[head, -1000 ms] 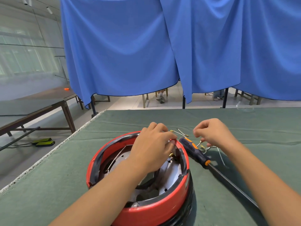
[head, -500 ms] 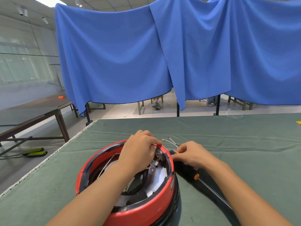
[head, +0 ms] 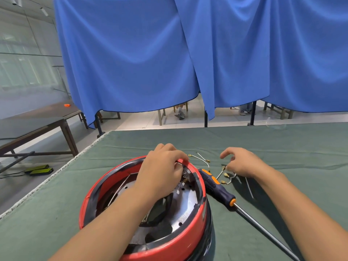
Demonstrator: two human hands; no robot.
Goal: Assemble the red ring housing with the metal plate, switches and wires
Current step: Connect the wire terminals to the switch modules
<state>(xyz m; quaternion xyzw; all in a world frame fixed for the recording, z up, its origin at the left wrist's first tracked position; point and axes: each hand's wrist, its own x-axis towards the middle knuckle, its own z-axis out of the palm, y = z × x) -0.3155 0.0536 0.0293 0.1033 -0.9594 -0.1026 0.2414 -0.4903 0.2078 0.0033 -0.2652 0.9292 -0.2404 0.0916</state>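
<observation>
Red ring housing (head: 170, 242) stands on the green table cover (head: 263, 146), at the near edge of the view, open side up. A black band lines its rim. The metal plate (head: 185, 202), perforated, lies inside the ring.

The left hand (head: 162, 170) reaches over the ring's far rim. Its fingers curl over the red edge and down into the interior, next to small brass-tipped parts on the plate below the fingertips. What the fingertips pinch there cannot be told.

To the right of that grip, just outside the rim, lies a screwdriver (head: 216, 185) with a dark blue and orange handle. The handle nearly touches the housing wall, and its long steel shaft runs toward the near right corner.

The right hand (head: 243, 163) hovers farther right, beyond the screwdriver handle. Its fingers are loosely curled, with thumb and forefinger drawn close over a bundle of white wires (head: 228, 178) with brass terminals. Whether they actually pinch a wire cannot be told.

Between the two hands, slightly beyond them, two more short wires (head: 200, 159) lie flat on the cover.

The cover's pale left edge (head: 56, 176) runs diagonally close to the housing. Open cloth extends beyond both hands to the table's far edge. Blue curtains (head: 131, 53) hang behind that edge. A dark side table (head: 37, 125) stands well apart to the left.
</observation>
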